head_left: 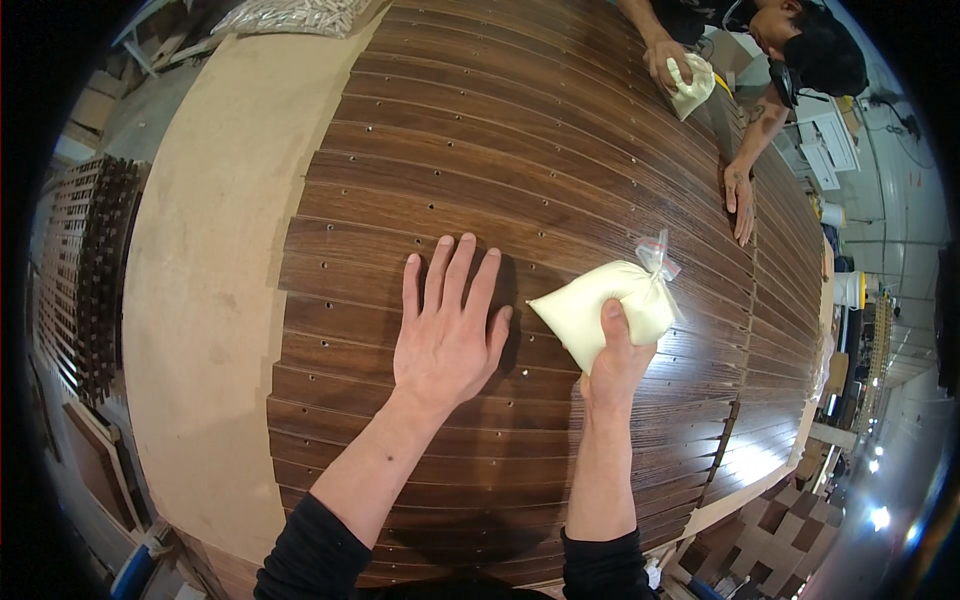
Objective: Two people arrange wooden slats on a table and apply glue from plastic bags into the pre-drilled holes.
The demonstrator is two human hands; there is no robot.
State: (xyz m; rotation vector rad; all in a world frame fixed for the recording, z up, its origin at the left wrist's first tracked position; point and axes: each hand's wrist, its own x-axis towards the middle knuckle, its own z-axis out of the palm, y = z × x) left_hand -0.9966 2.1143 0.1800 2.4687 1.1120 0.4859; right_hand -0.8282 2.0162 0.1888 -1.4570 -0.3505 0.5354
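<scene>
My left hand [447, 335] lies flat on the dark brown wood-grain boards [470, 205], its fingers spread and nothing under them that I can see. In my right hand [619, 362] is a clear plastic bag of pale yellow glue [600, 297], knotted at the top. The bag's pointed corner aims left, toward my left hand, just over the boards. Small drilled holes run in rows along the boards. A small white drop [526, 372] sits on the boards between my hands.
Across the boards at the far right, a co-worker [745, 25] holds a similar pale bag [690, 88], other hand flat on the boards. A bare tan panel [205, 300] borders the left. A bag of dowels [290, 15] lies at the far left; stacked slats [85, 280] stand beyond.
</scene>
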